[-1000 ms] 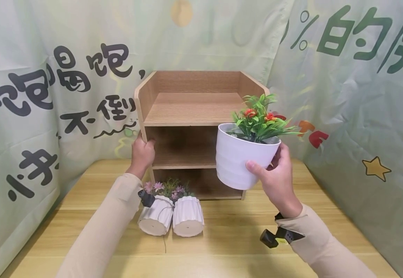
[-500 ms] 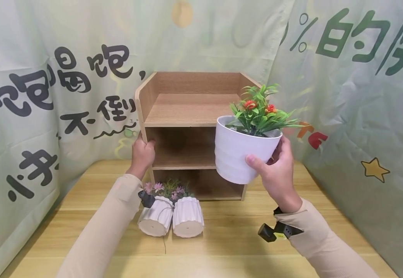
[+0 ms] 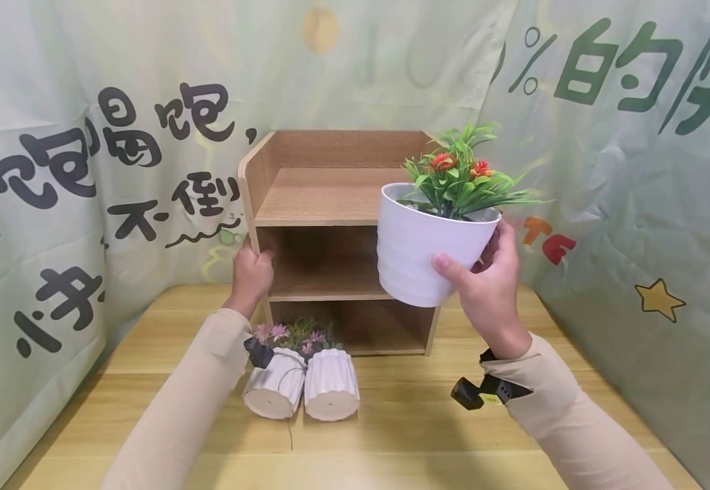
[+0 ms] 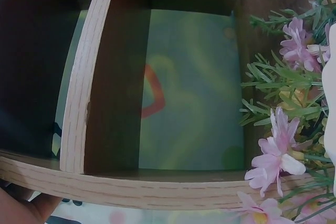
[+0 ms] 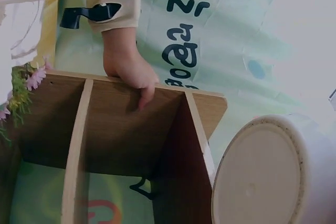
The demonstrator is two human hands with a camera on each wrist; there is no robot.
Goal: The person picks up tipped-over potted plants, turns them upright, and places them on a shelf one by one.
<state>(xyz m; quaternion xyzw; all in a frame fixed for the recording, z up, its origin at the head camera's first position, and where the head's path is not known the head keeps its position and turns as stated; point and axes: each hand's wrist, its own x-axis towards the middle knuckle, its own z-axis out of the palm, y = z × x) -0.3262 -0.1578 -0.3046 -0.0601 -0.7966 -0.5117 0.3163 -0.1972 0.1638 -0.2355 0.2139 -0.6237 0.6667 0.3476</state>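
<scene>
The right hand [image 3: 492, 292] grips a white pot [image 3: 412, 252] of red flowers, held up before the shelf [image 3: 324, 197]; the left hand [image 3: 250, 275] holds the shelf's left side. Two small pots [image 3: 332, 381] lie on the table [image 3: 391, 452].

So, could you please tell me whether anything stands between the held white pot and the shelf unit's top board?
Nothing visible does: the right hand holds the pot in front of the top board, whose front shows no lip; the pot hides the board's right end.
</scene>
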